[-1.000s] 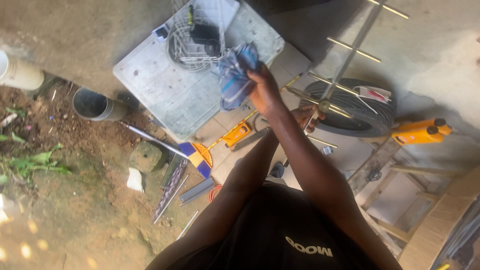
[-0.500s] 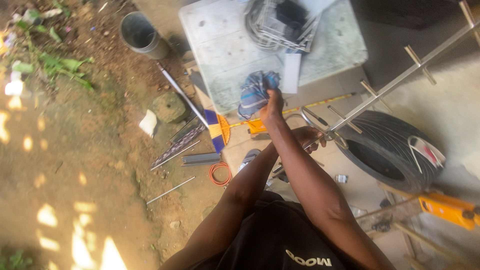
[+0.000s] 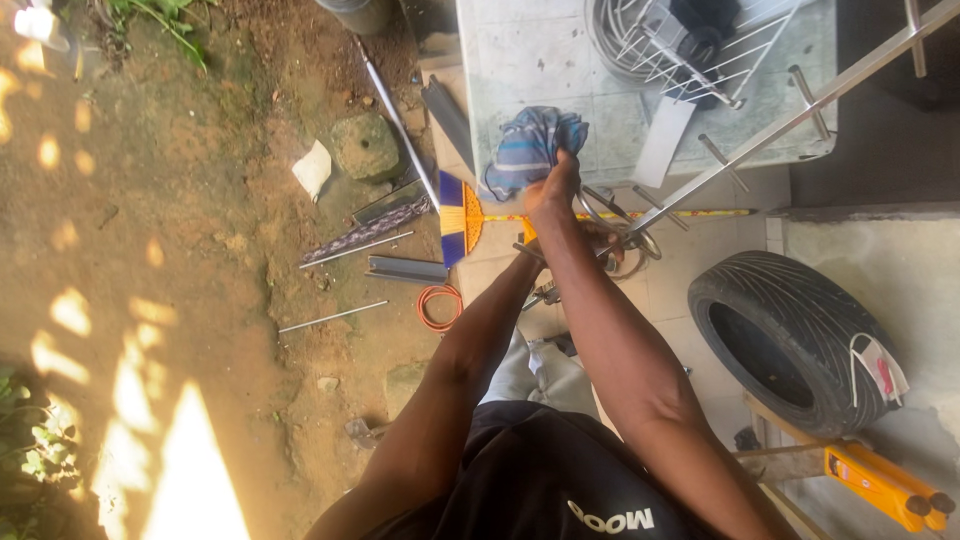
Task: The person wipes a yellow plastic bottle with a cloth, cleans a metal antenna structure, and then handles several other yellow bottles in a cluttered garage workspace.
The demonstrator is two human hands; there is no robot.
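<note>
The right hand (image 3: 553,188) is closed around a bunched blue striped cloth (image 3: 530,148), which it holds up over the near edge of the pale surface (image 3: 540,60). The cloth hangs from the fist and seems clear of the metal. The right arm crosses over the left. The left hand (image 3: 603,240) sits just below and to the right of it, curled around the near end of a long metal antenna (image 3: 800,115) where a looped piece meets the main rod. How tight that grip is I cannot tell, as the right forearm hides part of the fingers.

The antenna runs from the left hand up and away to the far right, with short cross rods standing off it along the way. From how things lie, any work with the cloth looks to be at the near end of the rod. The long stretch toward the far right has no hand or cloth on it (whether that metal is clean or dull is too small to judge).

Around the hands:
- A wire rack (image 3: 690,50) lies on the far part of the surface.
- A broom (image 3: 458,215) with a blue and orange head lies on the floor just left of the hands.
- An orange coil (image 3: 438,305) lies near it.
- A tyre (image 3: 790,340) lies flat to the right.
- A yellow jack (image 3: 880,490) sits nearer, at the right corner.
</note>
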